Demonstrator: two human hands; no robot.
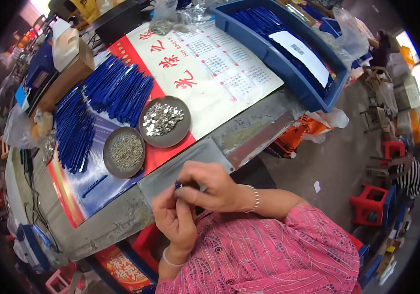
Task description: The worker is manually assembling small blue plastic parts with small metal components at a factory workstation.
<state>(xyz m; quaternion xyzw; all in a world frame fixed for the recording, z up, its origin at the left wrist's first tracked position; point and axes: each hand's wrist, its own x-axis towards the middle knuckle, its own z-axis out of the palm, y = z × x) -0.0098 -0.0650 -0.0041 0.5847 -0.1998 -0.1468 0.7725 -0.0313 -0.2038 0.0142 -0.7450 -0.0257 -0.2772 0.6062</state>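
Note:
Near the table's front edge my left hand (174, 215) and my right hand (211, 187) meet, fingertips pinched together. Between them is a small dark blue piece (178, 185), mostly hidden by the fingers; it resembles the slim blue parts on the table. Just beyond the hands stands a dark round dish (183, 133) of shiny silver discs (162, 119). Beside it, to the left, a second dish (109, 162) holds tiny metal bits (125, 151). One slim blue part (94, 186) lies alone left of the hands.
Slim blue parts lie in two heaps, a far one (122, 88) and a left one (74, 130). A blue tray (273, 58) with more parts and a white label sheet (300, 56) stands far right. A printed calendar sheet (210, 110) covers the tabletop. Red stools (369, 203) stand on the floor.

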